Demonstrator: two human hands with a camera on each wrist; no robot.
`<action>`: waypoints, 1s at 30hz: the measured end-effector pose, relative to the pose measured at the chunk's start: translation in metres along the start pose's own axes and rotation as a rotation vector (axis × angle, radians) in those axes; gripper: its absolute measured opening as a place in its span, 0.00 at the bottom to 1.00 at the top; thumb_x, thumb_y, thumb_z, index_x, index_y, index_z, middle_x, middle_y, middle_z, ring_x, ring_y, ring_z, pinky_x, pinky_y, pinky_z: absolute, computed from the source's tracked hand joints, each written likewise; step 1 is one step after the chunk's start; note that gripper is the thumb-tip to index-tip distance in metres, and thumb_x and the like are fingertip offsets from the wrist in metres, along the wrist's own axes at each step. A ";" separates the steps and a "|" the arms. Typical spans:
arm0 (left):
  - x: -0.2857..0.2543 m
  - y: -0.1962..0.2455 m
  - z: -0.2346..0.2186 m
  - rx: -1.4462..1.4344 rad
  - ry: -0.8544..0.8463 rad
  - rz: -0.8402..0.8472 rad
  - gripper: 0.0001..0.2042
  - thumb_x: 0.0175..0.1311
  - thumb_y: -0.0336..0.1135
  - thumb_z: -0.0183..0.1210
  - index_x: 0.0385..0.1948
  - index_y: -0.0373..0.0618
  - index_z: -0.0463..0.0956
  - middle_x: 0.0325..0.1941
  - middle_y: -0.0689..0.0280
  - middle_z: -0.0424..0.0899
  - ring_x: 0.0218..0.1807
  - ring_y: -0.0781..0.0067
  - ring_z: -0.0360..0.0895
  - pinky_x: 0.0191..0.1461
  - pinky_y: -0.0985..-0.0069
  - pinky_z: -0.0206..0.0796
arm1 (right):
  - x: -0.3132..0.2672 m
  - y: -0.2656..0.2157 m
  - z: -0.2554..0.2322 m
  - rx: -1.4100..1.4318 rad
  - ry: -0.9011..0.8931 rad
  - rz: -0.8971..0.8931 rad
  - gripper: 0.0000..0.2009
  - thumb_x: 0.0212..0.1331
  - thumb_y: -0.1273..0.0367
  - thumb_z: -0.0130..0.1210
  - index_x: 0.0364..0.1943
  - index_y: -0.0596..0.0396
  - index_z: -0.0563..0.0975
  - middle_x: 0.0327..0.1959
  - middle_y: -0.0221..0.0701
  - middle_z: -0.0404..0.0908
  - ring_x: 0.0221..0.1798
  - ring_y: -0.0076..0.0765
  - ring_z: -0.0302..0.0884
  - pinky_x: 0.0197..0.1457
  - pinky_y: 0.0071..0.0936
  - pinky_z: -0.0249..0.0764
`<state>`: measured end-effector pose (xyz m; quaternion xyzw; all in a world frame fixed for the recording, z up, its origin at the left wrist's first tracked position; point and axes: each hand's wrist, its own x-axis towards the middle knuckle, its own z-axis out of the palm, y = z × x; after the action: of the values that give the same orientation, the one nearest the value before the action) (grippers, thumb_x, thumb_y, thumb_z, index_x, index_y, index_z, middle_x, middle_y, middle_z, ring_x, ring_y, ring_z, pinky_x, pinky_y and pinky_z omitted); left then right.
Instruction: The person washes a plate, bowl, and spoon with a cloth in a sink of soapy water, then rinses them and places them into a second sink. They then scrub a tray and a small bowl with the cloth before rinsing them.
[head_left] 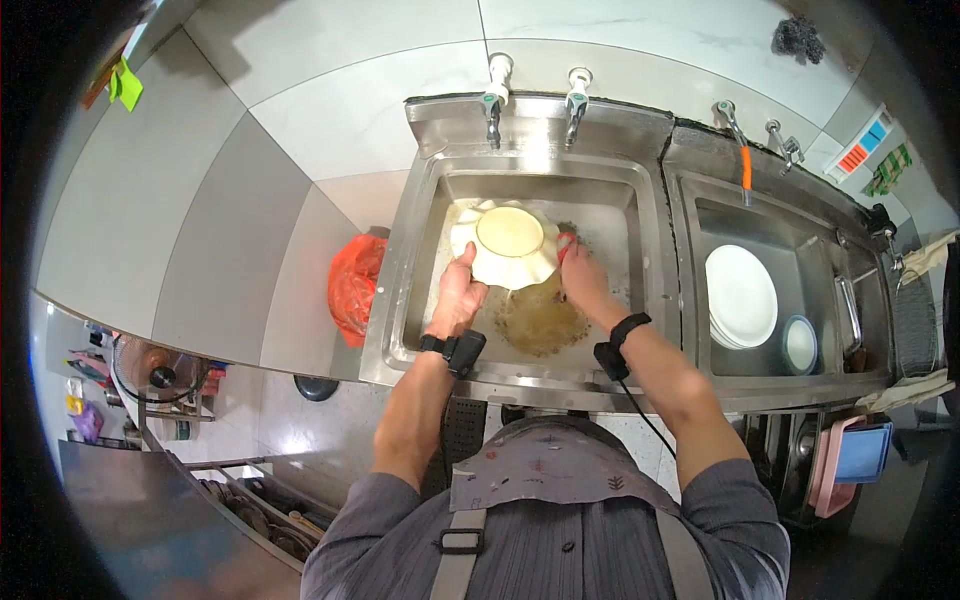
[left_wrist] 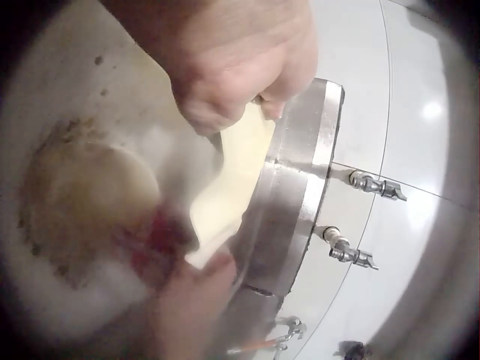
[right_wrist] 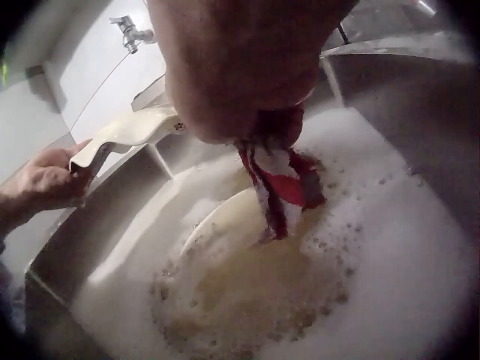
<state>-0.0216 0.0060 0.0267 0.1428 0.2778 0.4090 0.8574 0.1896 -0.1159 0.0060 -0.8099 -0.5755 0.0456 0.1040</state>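
Note:
My left hand (head_left: pixel 458 292) grips the near-left rim of a cream plate (head_left: pixel 510 232) with a wavy edge. Its underside, with a round foot ring, faces up in the head view. At the plate's right edge is my right hand (head_left: pixel 585 278), holding a wet red-and-white cloth (right_wrist: pixel 281 187) that hangs below the fingers in the right wrist view. Both hands are over the left sink basin (head_left: pixel 637 290), which holds foamy water (right_wrist: pixel 397 247) with a brownish patch. Under the cloth, a pale rounded dish (right_wrist: pixel 217 217) shows partly in the water.
Two taps (head_left: pixel 494 115) stand behind this basin. To the right, a second basin (head_left: pixel 700 215) contains white plates (head_left: pixel 742 290) and a small bowl (head_left: pixel 800 343), with an orange-hosed tap (head_left: pixel 746 175) over it. A red plastic bag (head_left: pixel 355 288) sits left of the sink.

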 end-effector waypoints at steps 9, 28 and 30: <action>0.008 0.022 0.026 0.102 -0.018 -0.116 0.18 0.82 0.37 0.44 0.60 0.30 0.67 0.58 0.49 0.80 0.55 0.54 0.83 0.61 0.58 0.80 | 0.004 -0.004 -0.030 0.084 -0.006 -0.058 0.23 0.66 0.69 0.49 0.65 0.54 0.67 0.49 0.53 0.79 0.44 0.62 0.82 0.47 0.52 0.79; -0.005 0.077 0.006 0.449 -0.031 -0.094 0.11 0.79 0.38 0.49 0.42 0.42 0.76 0.38 0.57 0.89 0.38 0.66 0.89 0.42 0.70 0.84 | 0.048 0.088 0.054 0.800 -0.189 0.466 0.24 0.72 0.55 0.46 0.43 0.69 0.81 0.41 0.49 0.87 0.44 0.55 0.86 0.45 0.48 0.79; -0.002 0.073 0.005 0.509 -0.035 -0.138 0.10 0.78 0.38 0.51 0.42 0.42 0.76 0.39 0.56 0.89 0.38 0.65 0.89 0.42 0.69 0.84 | 0.037 0.082 0.051 1.104 -0.299 0.533 0.23 0.73 0.57 0.44 0.47 0.67 0.79 0.43 0.47 0.87 0.42 0.51 0.86 0.42 0.47 0.80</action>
<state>-0.0651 0.0501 0.0659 0.3417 0.3657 0.2641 0.8245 0.2683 -0.1011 -0.0597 -0.7372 -0.2537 0.4732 0.4102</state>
